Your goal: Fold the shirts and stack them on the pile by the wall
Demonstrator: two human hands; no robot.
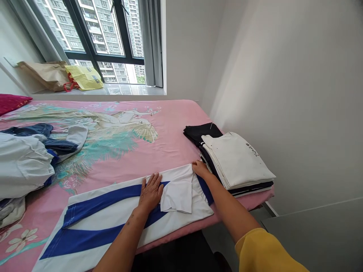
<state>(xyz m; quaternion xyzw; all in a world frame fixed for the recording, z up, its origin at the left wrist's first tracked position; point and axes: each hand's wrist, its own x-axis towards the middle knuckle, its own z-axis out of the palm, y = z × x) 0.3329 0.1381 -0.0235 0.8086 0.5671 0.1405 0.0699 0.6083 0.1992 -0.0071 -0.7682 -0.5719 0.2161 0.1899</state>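
A white shirt with blue stripes (113, 209) lies partly folded along the bed's near edge, one white sleeve turned in over its body. Flat on the cloth beside that sleeve rests my left hand (151, 192), fingers stretched out. At the shirt's far right corner, my right hand (200, 169) is closed on the fabric at the shoulder end. Just right of that hand sits a stack of folded clothes (238, 160), a white garment with dark lettering on top and black ones beneath and behind.
A heap of loose clothes (25, 162), white and denim, lies on the left of the pink bed sheet (172, 124). A red cushion (13, 102) is at the far left. Paper bags (85, 77) stand on the windowsill. A wall rises along the right.
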